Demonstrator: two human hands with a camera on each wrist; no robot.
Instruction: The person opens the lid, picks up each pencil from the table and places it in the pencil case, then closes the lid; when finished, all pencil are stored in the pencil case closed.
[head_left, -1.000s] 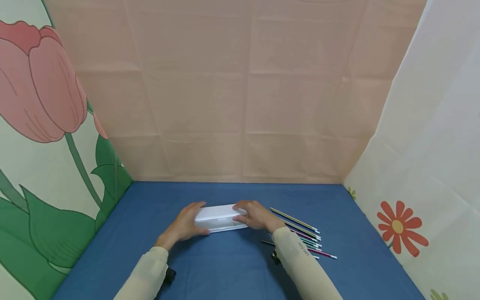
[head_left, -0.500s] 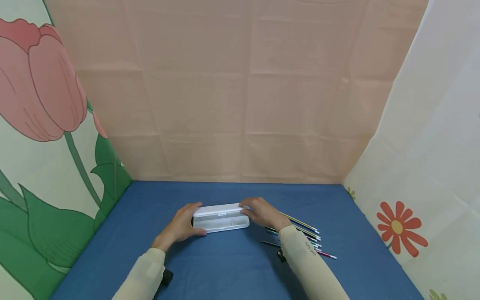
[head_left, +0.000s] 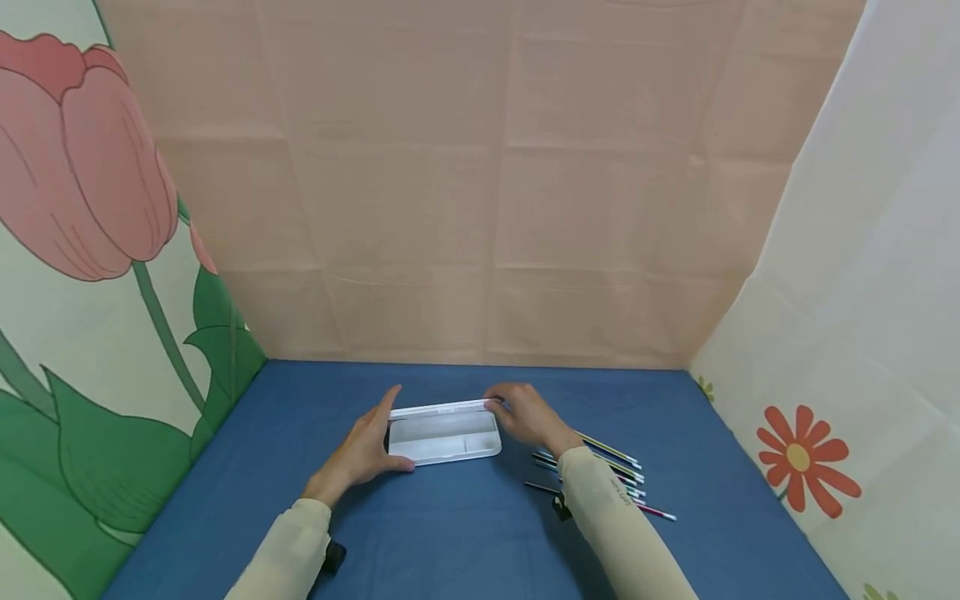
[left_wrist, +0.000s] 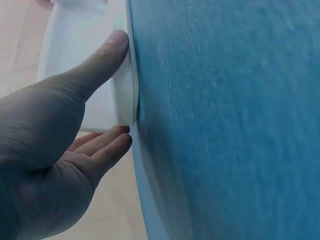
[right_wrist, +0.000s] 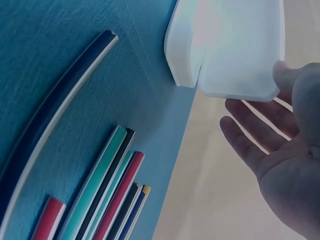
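Note:
A white plastic pencil case [head_left: 438,450] lies on the blue cloth, its lid [head_left: 438,409] raised along the far side. Inside, the tray has a small divider to the right, and I see nothing in it. My left hand [head_left: 365,446] holds the left end of the base; in the left wrist view its thumb [left_wrist: 102,62] presses the front wall while the other fingers reach round the end. With thumb and fingers, my right hand [head_left: 528,414] pinches the lid's right end, also visible in the right wrist view, where the lid [right_wrist: 242,50] stands upright.
Several pencils [head_left: 626,469] of different colours lie side by side right of the case, partly under my right forearm. One dark pencil [head_left: 540,486] lies apart, nearer me. A beige backdrop [head_left: 480,208] rises behind the table, with printed cloths at both sides.
The lid has swung up and away from me, from lowered over the tray to standing open. My right hand moved up and slightly right with it; my left stays at the left end.

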